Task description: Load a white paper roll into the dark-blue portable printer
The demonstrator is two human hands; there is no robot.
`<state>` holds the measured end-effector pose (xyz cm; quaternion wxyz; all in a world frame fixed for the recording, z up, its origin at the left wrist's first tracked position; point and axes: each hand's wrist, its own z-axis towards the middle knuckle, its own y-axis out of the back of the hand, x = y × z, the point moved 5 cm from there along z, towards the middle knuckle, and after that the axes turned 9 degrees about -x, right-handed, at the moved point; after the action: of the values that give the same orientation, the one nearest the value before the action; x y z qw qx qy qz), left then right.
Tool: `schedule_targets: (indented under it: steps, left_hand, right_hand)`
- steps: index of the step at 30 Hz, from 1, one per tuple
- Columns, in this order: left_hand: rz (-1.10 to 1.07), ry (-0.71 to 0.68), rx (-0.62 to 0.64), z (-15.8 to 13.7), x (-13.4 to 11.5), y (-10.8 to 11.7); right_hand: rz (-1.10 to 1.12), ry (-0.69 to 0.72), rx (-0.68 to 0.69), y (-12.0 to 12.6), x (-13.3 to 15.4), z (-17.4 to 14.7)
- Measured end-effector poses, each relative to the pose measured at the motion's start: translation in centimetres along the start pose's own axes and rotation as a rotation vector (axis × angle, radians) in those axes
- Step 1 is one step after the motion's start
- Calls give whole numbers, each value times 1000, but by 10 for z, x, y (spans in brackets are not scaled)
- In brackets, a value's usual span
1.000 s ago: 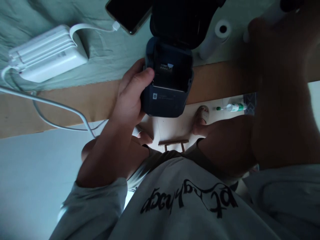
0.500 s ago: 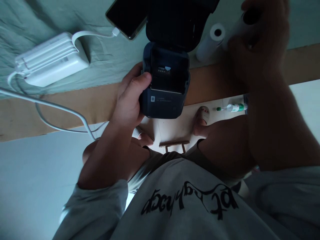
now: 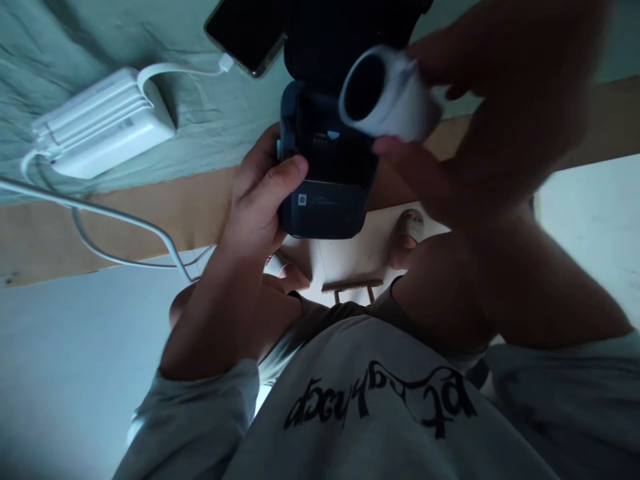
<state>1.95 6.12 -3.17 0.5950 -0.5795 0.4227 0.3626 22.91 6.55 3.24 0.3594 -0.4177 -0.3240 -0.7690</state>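
Note:
My left hand (image 3: 267,190) grips a dark portable label printer (image 3: 325,210) by its left side, thumb over the front edge. The printer's lid (image 3: 320,47) is flipped up, and its paper bay lies open with nothing in it but a small pale mark. Between the fingers and thumb of my right hand (image 3: 480,127) is a white paper roll (image 3: 407,100), tilted so its wide dark core faces left. The roll hangs over the right side of the bay; whether it touches the printer I cannot tell. My right hand is blurred.
A black phone (image 3: 245,33) lies behind the printer on the green cloth (image 3: 200,127). A white power bank (image 3: 107,123) with a cable (image 3: 185,69) toward the phone sits at left. Another white cable (image 3: 125,217) crosses the brown table edge (image 3: 165,213). A wooden stool part (image 3: 353,286) shows below.
My right hand has brought the paper roll from the right side leftward to the printer's open bay. The smaller roll standing on the cloth is now hidden. My left hand keeps its hold.

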Motion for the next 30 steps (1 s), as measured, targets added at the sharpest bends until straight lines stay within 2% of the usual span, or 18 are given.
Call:
schedule_targets:
  steps: [2,3,6,8,12,17,25,30]
  left_hand:
    - [24,-24,28,0,-1,0]
    - [38,-28,35,1,0,0]
    - [56,-18,60,1,1,1]
    - [54,-10,82,0,0,0]
    - [39,-4,78,-5,-5,-4]
    - [43,-15,73,-8,-5,-6]
    - [88,-47,90,-5,-4,-3]
    - [-12,-46,73,-8,-8,-9]
  right_hand:
    - [-109,163,306,-22,10,-11]
    - [-163,262,380,-28,13,-16]
    - [-255,526,420,-32,19,-24]
    - [-261,605,430,-33,20,-28]
    - [-218,588,400,-35,21,-29]
    - [-199,466,320,-35,25,-28]
    - [-188,635,341,-39,22,-35]
    - [-137,740,364,-35,28,-45]
